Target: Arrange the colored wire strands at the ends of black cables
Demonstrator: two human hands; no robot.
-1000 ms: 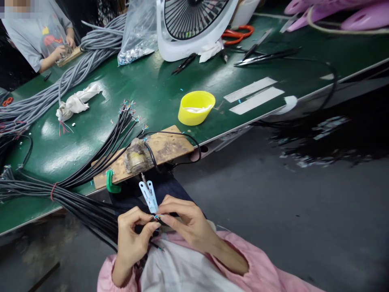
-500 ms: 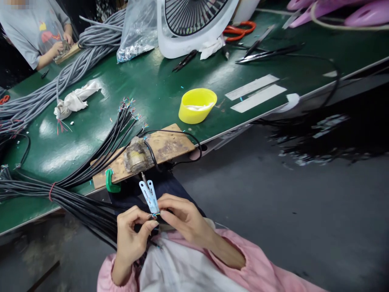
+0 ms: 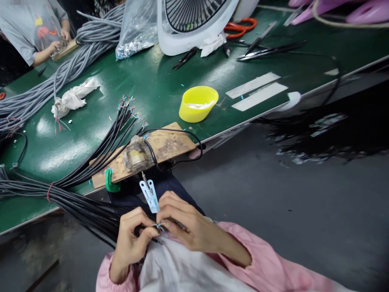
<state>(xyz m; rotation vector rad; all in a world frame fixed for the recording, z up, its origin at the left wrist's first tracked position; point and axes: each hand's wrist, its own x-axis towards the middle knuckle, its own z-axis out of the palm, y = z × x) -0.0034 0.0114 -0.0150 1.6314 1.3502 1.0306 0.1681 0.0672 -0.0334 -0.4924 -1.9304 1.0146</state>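
The fine coloured wire ends of a thin black cable are being pinched and separated between the left hand and right hand, beside pale blue tweezers, likely demanding steady fingertip control next.

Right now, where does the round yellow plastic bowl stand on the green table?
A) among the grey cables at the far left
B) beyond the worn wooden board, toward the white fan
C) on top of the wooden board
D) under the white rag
B: the round yellow plastic bowl stands on the green table beyond the worn wooden board, short of the white fan, touching neither.
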